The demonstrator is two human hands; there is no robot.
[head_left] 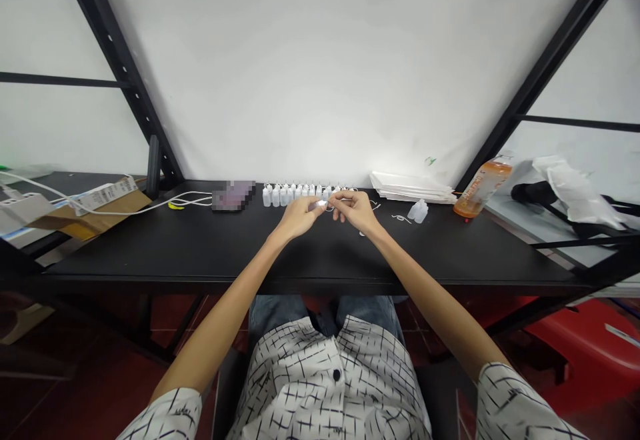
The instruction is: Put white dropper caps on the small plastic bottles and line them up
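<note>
Left hand (299, 217) in a pinch on half-hidden white item (321, 204), right hand (356, 208) beside, grip unclear

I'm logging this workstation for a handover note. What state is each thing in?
Left hand: closed on what looks like a small white bottle, mostly hidden
Right hand: fingertips bunched beside it, grip unclear
Dropper bottles: upright, in rows
Orange drink bottle: liquid inside
White sheets: stacked flat
White cable: loose, slack
Clear plastic bag: crumpled

White wall (320, 80) above red floor (95, 387)
</note>
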